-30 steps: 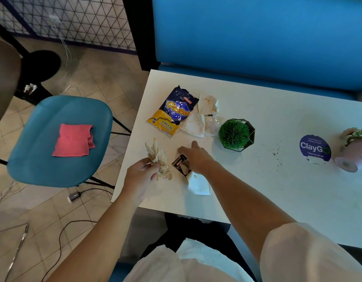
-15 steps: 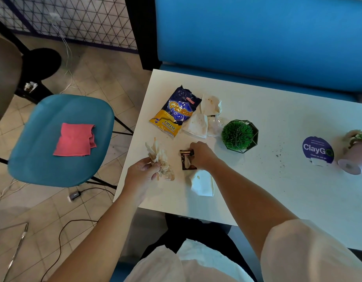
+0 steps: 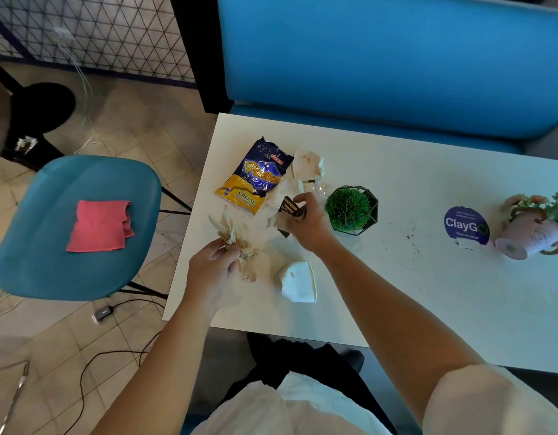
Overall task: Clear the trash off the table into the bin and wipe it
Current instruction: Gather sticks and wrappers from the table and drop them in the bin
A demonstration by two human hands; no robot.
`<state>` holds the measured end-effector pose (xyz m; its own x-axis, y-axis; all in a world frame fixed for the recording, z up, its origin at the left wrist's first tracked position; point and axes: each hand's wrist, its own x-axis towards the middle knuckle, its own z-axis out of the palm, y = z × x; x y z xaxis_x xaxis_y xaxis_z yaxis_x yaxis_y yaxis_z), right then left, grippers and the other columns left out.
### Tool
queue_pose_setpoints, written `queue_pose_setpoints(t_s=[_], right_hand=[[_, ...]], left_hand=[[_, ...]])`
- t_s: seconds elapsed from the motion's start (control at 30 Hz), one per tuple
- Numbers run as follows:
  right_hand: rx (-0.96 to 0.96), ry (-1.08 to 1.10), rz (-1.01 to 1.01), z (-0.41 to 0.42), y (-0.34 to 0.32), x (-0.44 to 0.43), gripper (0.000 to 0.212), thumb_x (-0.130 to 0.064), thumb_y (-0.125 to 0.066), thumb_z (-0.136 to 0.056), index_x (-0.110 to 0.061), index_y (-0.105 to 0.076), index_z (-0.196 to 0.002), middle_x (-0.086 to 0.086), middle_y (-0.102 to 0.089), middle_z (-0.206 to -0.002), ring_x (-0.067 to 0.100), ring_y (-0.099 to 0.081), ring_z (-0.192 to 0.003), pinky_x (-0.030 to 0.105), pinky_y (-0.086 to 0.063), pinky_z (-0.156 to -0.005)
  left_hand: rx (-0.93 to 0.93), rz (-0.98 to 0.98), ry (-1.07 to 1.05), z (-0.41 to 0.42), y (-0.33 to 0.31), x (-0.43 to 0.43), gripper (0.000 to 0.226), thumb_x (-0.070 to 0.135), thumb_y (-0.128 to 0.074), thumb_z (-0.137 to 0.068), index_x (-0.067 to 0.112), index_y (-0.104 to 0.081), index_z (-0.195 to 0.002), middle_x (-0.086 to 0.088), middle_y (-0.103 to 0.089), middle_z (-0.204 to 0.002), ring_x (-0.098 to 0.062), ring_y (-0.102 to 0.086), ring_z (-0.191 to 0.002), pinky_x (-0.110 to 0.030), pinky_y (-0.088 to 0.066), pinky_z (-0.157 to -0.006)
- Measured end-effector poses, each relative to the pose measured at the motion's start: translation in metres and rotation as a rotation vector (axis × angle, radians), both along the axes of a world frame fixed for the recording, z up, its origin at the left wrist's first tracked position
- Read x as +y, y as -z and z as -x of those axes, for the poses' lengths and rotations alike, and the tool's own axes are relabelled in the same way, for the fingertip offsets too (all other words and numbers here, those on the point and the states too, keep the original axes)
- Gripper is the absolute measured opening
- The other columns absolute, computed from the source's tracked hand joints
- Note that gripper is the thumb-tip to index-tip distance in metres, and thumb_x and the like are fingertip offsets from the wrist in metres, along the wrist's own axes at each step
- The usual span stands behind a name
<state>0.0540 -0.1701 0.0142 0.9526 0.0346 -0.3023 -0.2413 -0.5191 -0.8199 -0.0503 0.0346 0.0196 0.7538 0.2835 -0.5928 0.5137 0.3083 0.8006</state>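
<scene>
On the white table (image 3: 397,277), my left hand (image 3: 210,266) grips a wad of crumpled beige tissue (image 3: 235,241) near the left edge. My right hand (image 3: 309,224) holds a small dark wrapper (image 3: 288,210) and reaches toward the pile of soiled napkins (image 3: 304,171) beside a blue-and-yellow cheese snack bag (image 3: 255,177). A folded white napkin (image 3: 298,282) lies near the front edge, between my arms. Dark crumbs (image 3: 412,237) are scattered to the right. No bin is in view.
A green plant in a wire frame (image 3: 351,210) stands just right of my right hand. A purple ClayGo sign (image 3: 466,226) and a tipped pink flower pot (image 3: 530,237) sit farther right. A pink cloth (image 3: 100,226) lies on the teal chair (image 3: 51,271) at left. Blue bench behind.
My right hand picked the dark wrapper up off the table and moved it away from me toward the napkin pile. My left hand stayed put with the tissue.
</scene>
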Motion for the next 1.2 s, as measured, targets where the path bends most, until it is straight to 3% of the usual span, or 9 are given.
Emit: queue_pose_setpoints(t_s=[0.13, 0.27, 0.37, 0.5, 0.63, 0.8, 0.87, 1.0, 1.2], right_hand=[[0.015, 0.077, -0.108, 0.009, -0.022, -0.021, 0.045, -0.026, -0.081, -0.087, -0.020, -0.054, -0.122, -0.008, -0.064, -0.087, 0.007, -0.062, -0.065, 0.021, -0.049, -0.055], [0.050, 0.158, -0.191, 0.019, -0.042, -0.055, 0.041, -0.021, -0.078, -0.087, -0.020, -0.055, -0.121, -0.007, -0.064, -0.087, 0.000, -0.059, -0.059, 0.013, -0.047, -0.049], [0.040, 0.207, -0.206, 0.029, -0.048, -0.083, 0.040, -0.021, -0.076, -0.085, -0.023, -0.056, -0.120, -0.005, -0.067, -0.098, 0.013, -0.065, -0.076, 0.022, -0.053, -0.059], [0.025, 0.246, -0.209, 0.045, -0.053, -0.129, 0.039, -0.020, -0.073, -0.088, -0.026, -0.057, -0.123, -0.006, -0.066, -0.101, 0.013, -0.067, -0.081, 0.023, -0.051, -0.062], [0.020, 0.283, -0.220, 0.063, -0.058, -0.194, 0.031, -0.019, -0.074, -0.088, -0.028, -0.063, -0.115, 0.002, -0.073, -0.095, 0.017, -0.068, -0.077, 0.029, -0.052, -0.061], [0.007, 0.326, -0.280, 0.087, -0.067, -0.285, 0.027, -0.017, -0.075, -0.089, -0.026, -0.066, -0.112, 0.006, -0.072, -0.097, 0.014, -0.066, -0.076, 0.024, -0.052, -0.064], [0.009, 0.346, -0.297, 0.096, -0.068, -0.321, 0.025, -0.018, -0.075, -0.089, -0.027, -0.067, -0.112, 0.002, -0.071, -0.098, 0.012, -0.066, -0.078, 0.029, -0.054, -0.069], [0.004, 0.423, -0.326, 0.113, -0.072, -0.383, 0.027, -0.011, -0.073, -0.091, -0.029, -0.067, -0.110, -0.010, -0.066, -0.094, 0.007, -0.062, -0.075, 0.021, -0.050, -0.065], [-0.008, 0.559, -0.340, 0.133, -0.071, -0.448, 0.028, -0.023, -0.078, -0.084, -0.029, -0.071, -0.110, -0.002, -0.072, -0.101, 0.021, -0.070, -0.084, 0.042, -0.059, -0.078]], left_hand=[[-0.021, -0.013, 0.053, 0.005, -0.011, -0.014, 0.009, 0.018, -0.075, -0.091, 0.018, -0.078, -0.100, -0.004, -0.067, -0.079, -0.016, -0.053, -0.073, -0.031, -0.045, -0.077], [-0.053, -0.069, 0.143, 0.006, -0.025, -0.037, 0.009, 0.028, -0.074, -0.082, 0.020, -0.077, -0.086, -0.012, -0.058, -0.085, -0.023, -0.047, -0.082, -0.040, -0.040, -0.081], [-0.075, -0.061, 0.162, -0.001, -0.040, -0.067, 0.011, 0.027, -0.075, -0.084, 0.020, -0.079, -0.091, -0.011, -0.060, -0.085, -0.024, -0.046, -0.081, -0.041, -0.037, -0.079], [-0.111, 0.015, 0.140, -0.012, -0.053, -0.121, 0.015, 0.014, -0.075, -0.088, 0.015, -0.079, -0.102, -0.005, -0.073, -0.093, -0.017, -0.060, -0.086, -0.032, -0.047, -0.084], [-0.142, 0.004, 0.189, -0.016, -0.063, -0.190, 0.024, 0.006, -0.068, -0.095, 0.003, -0.073, -0.118, 0.000, -0.073, -0.083, -0.010, -0.060, -0.074, -0.018, -0.049, -0.067], [-0.159, 0.035, 0.200, -0.005, -0.070, -0.275, 0.023, 0.006, -0.066, -0.097, 0.011, -0.073, -0.119, 0.002, -0.077, -0.101, -0.005, -0.069, -0.092, -0.020, -0.054, -0.081], [-0.159, 0.051, 0.206, 0.000, -0.072, -0.312, 0.020, 0.005, -0.065, -0.098, 0.014, -0.074, -0.114, 0.007, -0.077, -0.096, -0.002, -0.069, -0.087, -0.020, -0.053, -0.081], [-0.167, 0.068, 0.252, 0.008, -0.073, -0.380, 0.016, 0.003, -0.066, -0.097, 0.015, -0.076, -0.102, 0.005, -0.076, -0.088, -0.007, -0.066, -0.085, -0.023, -0.051, -0.079], [-0.178, 0.039, 0.392, 0.008, -0.072, -0.440, 0.019, 0.008, -0.070, -0.096, 0.011, -0.074, -0.114, -0.001, -0.077, -0.100, -0.009, -0.070, -0.089, -0.022, -0.054, -0.078]])
